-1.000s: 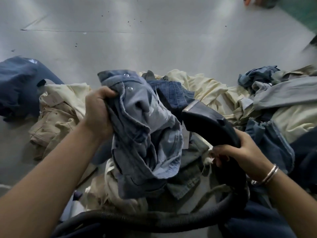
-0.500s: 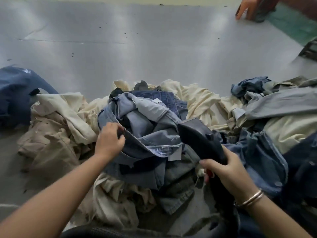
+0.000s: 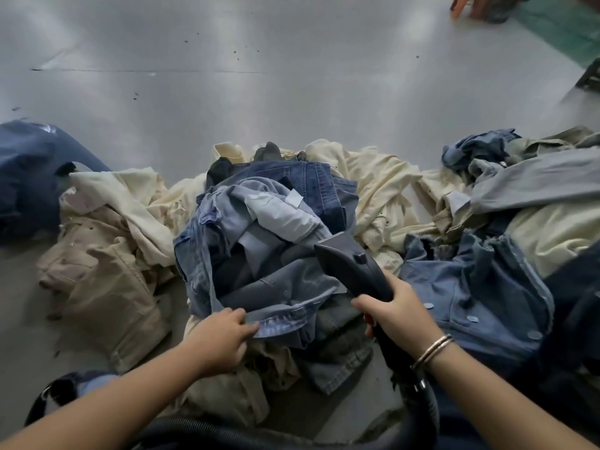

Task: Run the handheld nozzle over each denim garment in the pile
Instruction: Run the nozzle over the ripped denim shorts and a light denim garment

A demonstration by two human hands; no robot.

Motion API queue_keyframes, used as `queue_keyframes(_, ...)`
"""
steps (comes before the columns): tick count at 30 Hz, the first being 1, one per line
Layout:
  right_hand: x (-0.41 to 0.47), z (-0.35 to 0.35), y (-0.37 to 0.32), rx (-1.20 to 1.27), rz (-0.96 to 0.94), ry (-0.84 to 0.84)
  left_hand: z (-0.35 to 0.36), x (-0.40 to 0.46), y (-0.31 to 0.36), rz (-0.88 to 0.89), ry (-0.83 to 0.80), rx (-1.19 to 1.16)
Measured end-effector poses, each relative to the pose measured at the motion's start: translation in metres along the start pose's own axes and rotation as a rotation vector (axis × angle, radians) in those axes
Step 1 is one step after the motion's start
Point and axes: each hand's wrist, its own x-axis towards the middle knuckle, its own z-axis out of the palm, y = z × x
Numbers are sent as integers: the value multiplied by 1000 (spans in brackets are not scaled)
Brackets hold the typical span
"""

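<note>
Crumpled pale-blue denim garment (image 3: 259,254), frame centre: my left hand (image 3: 224,336) pinches its hem, right hand (image 3: 394,316) grips the black handheld nozzle (image 3: 347,258) on it; other denim awaits.

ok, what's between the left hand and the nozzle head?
Head view: only the crumpled light denim garment spans from the left hand, pinching its hem, to the nozzle.

No readable text; small pale tag (image 3: 294,199) on denim garment (image 3: 259,241) too blurred to read
</note>
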Motion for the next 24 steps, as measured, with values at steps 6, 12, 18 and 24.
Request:
queue_keyframes(6, -5, 7, 4, -32, -22, -20, -18, 35, 5, -455, 195, -260)
queue_keyframes(12, -2, 7, -3, 8, -56, -62, -24, 79, 10, -368, 99, -79)
queue_keyframes(18, 1, -4, -25, 296, -143, 5, -85, 71, -5, -347, 581, -962)
queue_keyframes(24, -4, -10, -49, 537, -124, -90, -139, 30, 26, -176, 813, -1358)
